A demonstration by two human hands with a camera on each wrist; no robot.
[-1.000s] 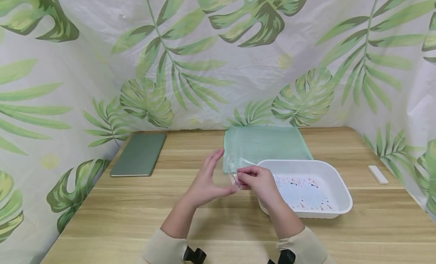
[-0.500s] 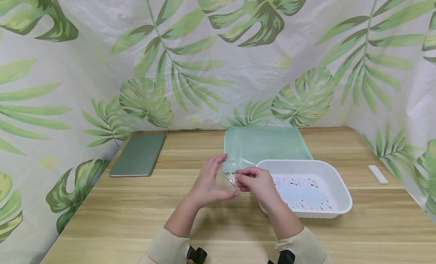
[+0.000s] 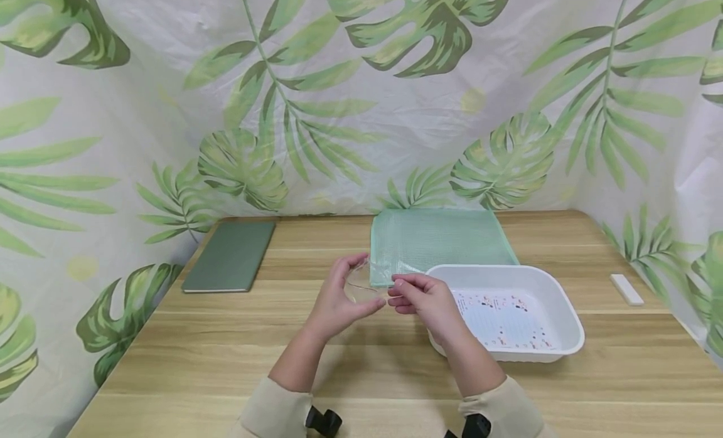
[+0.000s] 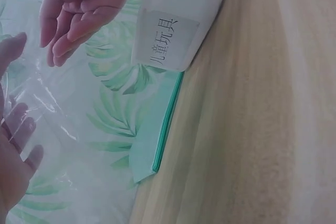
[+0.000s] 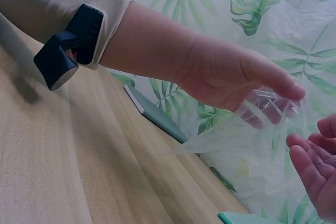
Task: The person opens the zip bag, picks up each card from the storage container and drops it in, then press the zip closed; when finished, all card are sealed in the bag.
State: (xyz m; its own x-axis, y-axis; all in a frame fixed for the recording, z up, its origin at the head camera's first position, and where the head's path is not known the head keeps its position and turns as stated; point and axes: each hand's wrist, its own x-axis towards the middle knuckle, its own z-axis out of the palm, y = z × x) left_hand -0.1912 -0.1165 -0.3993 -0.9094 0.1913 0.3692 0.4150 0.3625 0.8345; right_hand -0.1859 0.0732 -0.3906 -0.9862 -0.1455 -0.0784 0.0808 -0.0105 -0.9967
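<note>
Over the middle of the table I see a thin sheet of clear plastic (image 5: 268, 103), seemingly a bag, strung between my two hands. My left hand (image 3: 333, 300) curves around it, the thumb well apart from the fingers. A triangular flap of it hangs below that palm in the right wrist view. My right hand (image 3: 426, 303) has bent fingers with the tips at the sheet's near edge, where they appear to pinch it. Both hands are off the table. The sheet is so transparent that its full outline and exact grip points are hard to make out.
A white basin (image 3: 570, 325) with a printed bottom stands beside my right hand. Behind it lies a green mesh zip pouch (image 3: 440, 234). To the left is a dark green notebook (image 3: 228, 256); far right, a small white block (image 3: 627, 290). A leaf-patterned curtain (image 3: 339, 112) surrounds the table.
The clear plastic has shifted left, from near my right fingertips into the space between my left thumb and fingers. My left fingers have curved in slightly. My right hand has barely moved.
</note>
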